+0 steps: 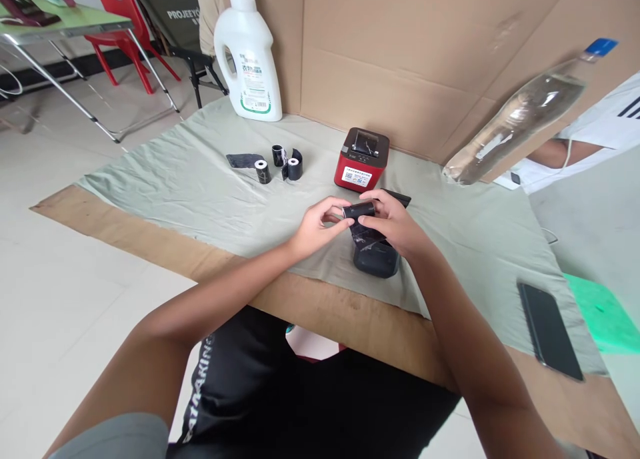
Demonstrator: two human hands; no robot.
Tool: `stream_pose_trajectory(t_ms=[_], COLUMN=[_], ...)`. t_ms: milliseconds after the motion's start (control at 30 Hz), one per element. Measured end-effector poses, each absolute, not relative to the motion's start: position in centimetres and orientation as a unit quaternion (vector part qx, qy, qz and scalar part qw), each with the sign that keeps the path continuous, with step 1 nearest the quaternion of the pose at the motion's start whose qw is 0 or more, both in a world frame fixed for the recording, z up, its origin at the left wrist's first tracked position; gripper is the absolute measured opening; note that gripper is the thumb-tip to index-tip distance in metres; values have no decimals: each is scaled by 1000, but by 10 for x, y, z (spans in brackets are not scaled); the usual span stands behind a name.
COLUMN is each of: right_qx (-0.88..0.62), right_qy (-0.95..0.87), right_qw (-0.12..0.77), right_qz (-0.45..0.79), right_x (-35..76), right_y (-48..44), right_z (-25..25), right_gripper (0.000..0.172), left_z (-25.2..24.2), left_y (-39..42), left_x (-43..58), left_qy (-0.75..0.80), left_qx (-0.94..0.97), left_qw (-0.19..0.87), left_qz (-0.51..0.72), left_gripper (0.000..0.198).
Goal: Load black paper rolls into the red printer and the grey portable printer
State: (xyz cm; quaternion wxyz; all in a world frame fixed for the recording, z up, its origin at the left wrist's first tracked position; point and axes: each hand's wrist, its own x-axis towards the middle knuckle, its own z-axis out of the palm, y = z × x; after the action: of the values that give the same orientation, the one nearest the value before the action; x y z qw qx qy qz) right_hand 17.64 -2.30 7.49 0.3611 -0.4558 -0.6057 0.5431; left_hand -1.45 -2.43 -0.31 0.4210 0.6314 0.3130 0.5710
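Observation:
Both hands hold a small black paper roll (pixel 359 210) above a black printer (pixel 376 259) that lies on the grey-green cloth (pixel 190 186). My left hand (pixel 315 227) pinches the roll's left end. My right hand (pixel 393 224) grips its right end, fingers curled over it. A loose strip of black paper hangs from the roll toward the printer, whose lid (pixel 397 197) stands open behind my right hand. A red printer (pixel 362 159) stands just beyond the hands.
Three black rolls (pixel 280 164) and a black strip lie at the back left. A white detergent bottle (pixel 247 56) and a clear bottle (pixel 520 116) stand by the cardboard wall. A phone (pixel 549 330) lies at the right edge. Another person's arm (pixel 560 151) shows far right.

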Motion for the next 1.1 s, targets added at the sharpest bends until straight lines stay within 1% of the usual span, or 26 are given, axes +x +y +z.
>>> stream_pose_trajectory(t_ms=[167,233,300,367,467,500,567,667,733,800,867,900,1000,1100], right_qx=[-476,-470,-466,-462,-444,-440,-442,-469,-493,-515,-528,-531,-534,-536], right_qy=[-549,-539,-548,-565,-591,-596,-598,-596,-607,-624,-632,-632,-638,-647], right_qw=[376,371,349,312,251,237,223,220,225,240,268,282,315,324], right_qz=[575,592,601,609,625,629,630,614,581,536,501,488,457,435], right_x=[174,177,181,186,190,190,190,190,190,190,189,188,186,185], right_y=[-23,-23,-22,-21,-23,-24,-26,-26,-24,-22,-21,-20,-20,-19], right_z=[78,81,83,85,88,89,89,88,87,86,83,81,76,72], right_gripper=[41,42,44,49,63,67,74,78,71,56,43,40,37,34], left_z=[-1,3,7,12,15,14,12,10,11,14,16,17,15,12], left_y=[-23,-20,-16,-12,-9,-9,-9,-10,-10,-9,-8,-7,-5,-4], left_x=[-20,-25,-32,-39,-46,-47,-46,-45,-45,-46,-47,-47,-46,-44], left_qy=[295,264,228,200,178,176,178,187,197,212,228,234,245,243], left_qx=[677,726,777,816,844,848,846,828,813,802,794,791,786,783], left_qw=[325,290,268,255,261,269,284,295,298,296,288,282,272,272], left_qz=[591,565,522,479,433,422,415,439,459,474,485,489,499,504], left_gripper=[34,33,34,42,70,76,80,71,64,59,58,58,59,58])
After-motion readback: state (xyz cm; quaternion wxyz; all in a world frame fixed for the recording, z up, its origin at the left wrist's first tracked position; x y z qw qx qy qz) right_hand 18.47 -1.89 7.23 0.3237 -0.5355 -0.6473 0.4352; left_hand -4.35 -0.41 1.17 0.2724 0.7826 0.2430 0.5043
